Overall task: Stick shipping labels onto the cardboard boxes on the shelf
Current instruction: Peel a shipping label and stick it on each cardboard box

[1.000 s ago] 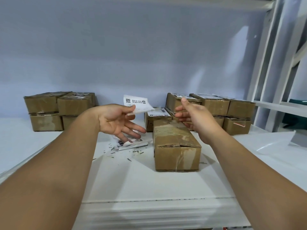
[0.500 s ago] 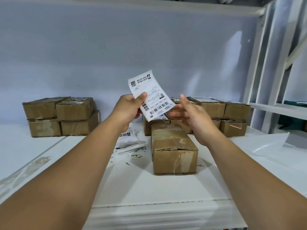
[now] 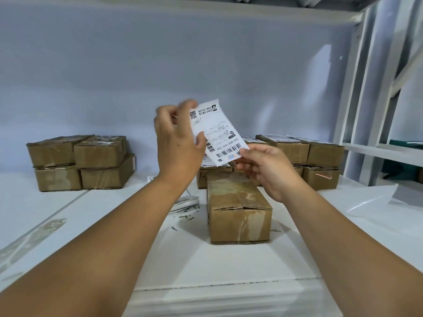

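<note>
A white shipping label [image 3: 217,131] with barcodes is held upright in the air above a plain brown cardboard box [image 3: 238,207] that stands alone on the white shelf [image 3: 206,259]. My left hand [image 3: 176,145] holds the label's left edge, thumb on its face and blurred fingers at its top corner. My right hand [image 3: 265,168] pinches its lower right corner. Behind the hands, several boxes at the back right [image 3: 297,149] carry labels on top. Part of the middle boxes is hidden by my hands.
A two-high stack of unlabelled boxes [image 3: 77,161] sits at the back left. Loose label sheets and paper scraps [image 3: 185,203] lie left of the near box. A clear plastic sheet [image 3: 377,202] lies at the right, by the white shelf uprights [image 3: 357,110].
The label has risen and turned upright. My left hand slid up along its left edge, and my right hand, empty before, now pinches the lower right corner.
</note>
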`<act>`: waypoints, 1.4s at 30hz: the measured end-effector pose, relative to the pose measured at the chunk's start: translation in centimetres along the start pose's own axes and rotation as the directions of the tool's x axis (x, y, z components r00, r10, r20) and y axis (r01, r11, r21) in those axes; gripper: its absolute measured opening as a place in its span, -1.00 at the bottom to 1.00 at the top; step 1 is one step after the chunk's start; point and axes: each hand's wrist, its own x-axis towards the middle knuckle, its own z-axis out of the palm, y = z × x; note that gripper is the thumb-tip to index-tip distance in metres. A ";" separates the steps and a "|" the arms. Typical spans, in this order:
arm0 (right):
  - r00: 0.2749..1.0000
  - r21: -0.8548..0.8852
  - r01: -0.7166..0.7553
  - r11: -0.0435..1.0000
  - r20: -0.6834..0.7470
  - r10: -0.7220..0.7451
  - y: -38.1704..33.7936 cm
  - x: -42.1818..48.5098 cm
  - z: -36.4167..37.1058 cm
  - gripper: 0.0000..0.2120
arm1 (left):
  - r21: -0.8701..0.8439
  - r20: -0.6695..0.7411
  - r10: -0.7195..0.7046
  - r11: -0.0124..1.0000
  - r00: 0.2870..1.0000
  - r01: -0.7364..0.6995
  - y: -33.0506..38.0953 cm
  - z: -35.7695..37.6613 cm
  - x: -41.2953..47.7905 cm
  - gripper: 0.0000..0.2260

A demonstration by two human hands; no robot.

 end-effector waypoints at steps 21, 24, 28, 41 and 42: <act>0.984 0.100 0.065 0.993 0.157 -0.081 0.2 0.2 0.0 -0.74 | -0.016 0.391 0.297 0.949 0.871 -0.316 1.3 1.1 -1.1 -0.81; 0.983 0.081 0.070 0.994 0.161 -0.082 0.3 0.2 0.0 -0.74 | -0.023 0.394 0.294 0.950 0.870 -0.311 1.4 1.1 -1.1 -0.81; 0.983 0.062 0.073 0.995 0.162 -0.082 0.3 0.2 -0.1 -0.74 | -0.024 0.392 0.291 0.951 0.873 -0.307 1.4 1.1 -1.2 -0.82; 0.992 0.046 0.050 0.998 0.117 -0.055 0.2 0.2 0.0 -0.73 | -0.027 0.383 0.281 0.956 0.880 -0.293 1.4 1.2 -1.3 -0.82; 0.993 0.039 0.042 0.998 0.109 -0.046 0.3 0.2 0.0 -0.74 | -0.019 0.386 0.280 0.955 0.879 -0.296 1.3 1.3 -1.3 -0.81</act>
